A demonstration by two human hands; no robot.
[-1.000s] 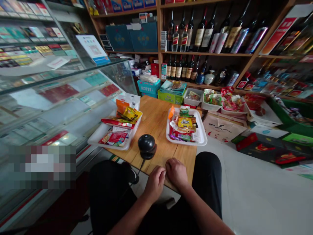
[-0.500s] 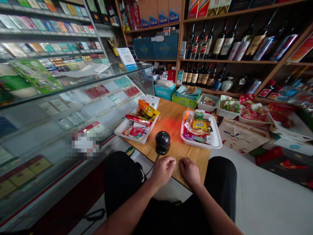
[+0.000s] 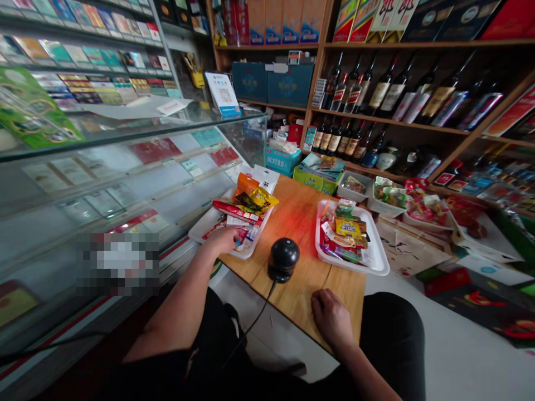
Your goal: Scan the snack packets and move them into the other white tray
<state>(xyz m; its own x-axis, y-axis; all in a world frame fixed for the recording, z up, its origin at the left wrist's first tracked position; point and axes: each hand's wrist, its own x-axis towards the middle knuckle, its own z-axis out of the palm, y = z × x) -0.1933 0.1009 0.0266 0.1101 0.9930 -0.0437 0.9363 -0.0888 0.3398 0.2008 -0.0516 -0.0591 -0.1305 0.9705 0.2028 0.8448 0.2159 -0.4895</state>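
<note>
My left hand (image 3: 225,240) reaches over the near edge of the white tray (image 3: 198,230) on the left, its fingers stretched out among the snack packets and partly hidden from view. Beside the fingers lie a red snack packet (image 3: 236,211) and a yellow snack packet (image 3: 263,199). On the table's near right part rests my right hand (image 3: 331,316), fingers curled in and nothing seen in them. Between the hands stands a black, round-headed scanner (image 3: 283,258) on its base, casting red light on the wood. A second white tray (image 3: 379,248) holds several packets, one a yellow packet (image 3: 349,228).
The small wooden table (image 3: 292,195) stands between my knees, a black cable (image 3: 254,320) hanging off its near edge. To the left is a glass display counter (image 3: 167,131). Shelves with wine bottles (image 3: 378,89) and snack bins (image 3: 388,197) are at the back and right.
My left hand has moved from the table's near edge, left and forward to the left tray. My right hand stays curled on the table. The view has shifted slightly.
</note>
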